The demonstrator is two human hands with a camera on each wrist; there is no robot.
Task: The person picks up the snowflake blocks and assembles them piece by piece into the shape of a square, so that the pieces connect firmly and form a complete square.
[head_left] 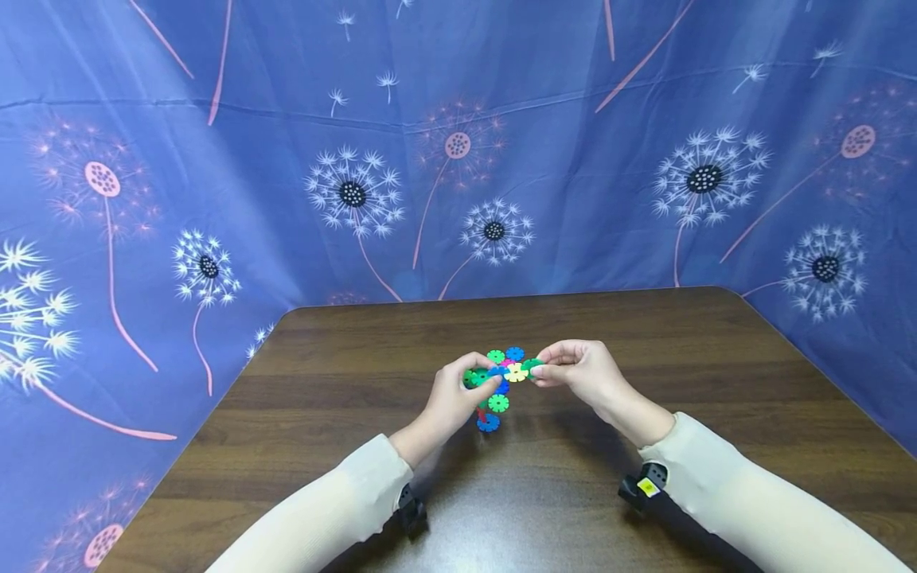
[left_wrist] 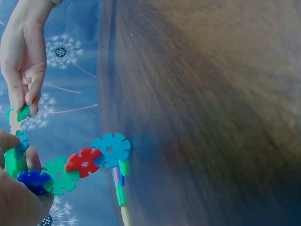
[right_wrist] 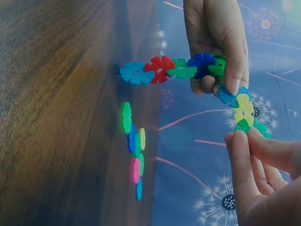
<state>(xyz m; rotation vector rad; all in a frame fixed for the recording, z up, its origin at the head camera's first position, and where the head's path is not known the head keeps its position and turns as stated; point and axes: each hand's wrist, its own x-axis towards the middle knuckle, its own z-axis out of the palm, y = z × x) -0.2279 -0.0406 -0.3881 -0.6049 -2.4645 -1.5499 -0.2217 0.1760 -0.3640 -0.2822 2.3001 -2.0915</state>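
Note:
My left hand [head_left: 458, 390] grips a linked chain of notched plastic snowflake discs by its upper part. Down from that hand run a dark blue disc [right_wrist: 202, 65], a green disc [right_wrist: 182, 69], a red disc [right_wrist: 160, 69] and a light blue disc [right_wrist: 136, 73] at the low end. On the other side, a blue disc [right_wrist: 230, 96] lies under the left thumb, joined to a pale yellow disc [right_wrist: 244, 109]. Between thumb and fingertips, my right hand [head_left: 587, 370] pinches a green disc [head_left: 532, 367] at the yellow one's edge; those fingers partly hide it.
Beyond the chain, several loose discs lie on the brown wooden table [head_left: 322, 446], among them a lime green disc [right_wrist: 126, 117], a pink disc [right_wrist: 135, 170] and a blue disc [right_wrist: 138, 189]. A blue dandelion-print curtain [head_left: 573, 159] hangs behind the table.

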